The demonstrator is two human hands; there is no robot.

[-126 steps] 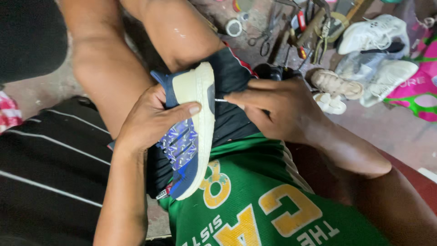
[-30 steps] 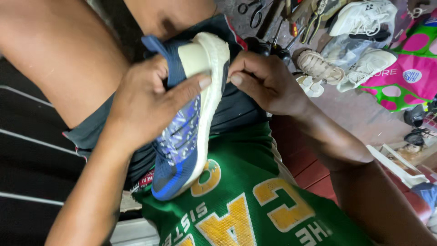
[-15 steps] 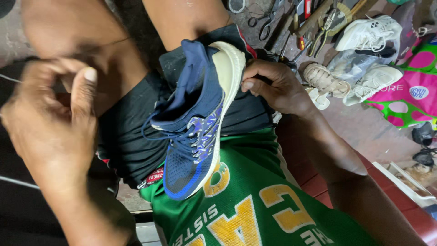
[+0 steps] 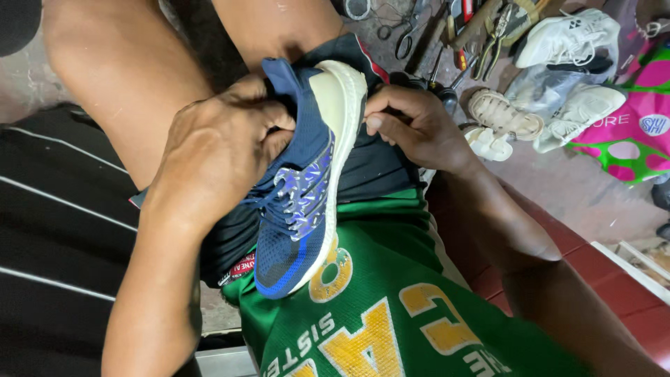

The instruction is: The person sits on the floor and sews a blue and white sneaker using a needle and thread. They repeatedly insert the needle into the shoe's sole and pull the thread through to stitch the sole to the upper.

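A blue sports shoe [image 4: 303, 202] with a cream sole lies on my lap, heel away from me and toe toward my green shirt. My left hand [image 4: 216, 150] grips the shoe's collar and upper, fingers curled into the opening. My right hand [image 4: 412, 126] presses against the sole's edge near the heel, thumb and fingers pinched there. Whether they pinch a needle or thread is too small to tell.
On the floor beyond my knees lie scissors [image 4: 407, 36], pliers [image 4: 499, 31] and other hand tools. White shoes [image 4: 569, 38] and beige sandals [image 4: 504, 117] sit at the upper right, beside a pink and green bag [image 4: 638, 112]. A black striped cloth [image 4: 56, 230] lies at the left.
My left hand, lifted off to the left half a second ago, has come back and gripped the shoe's collar. The right hand stays at the sole near the heel.
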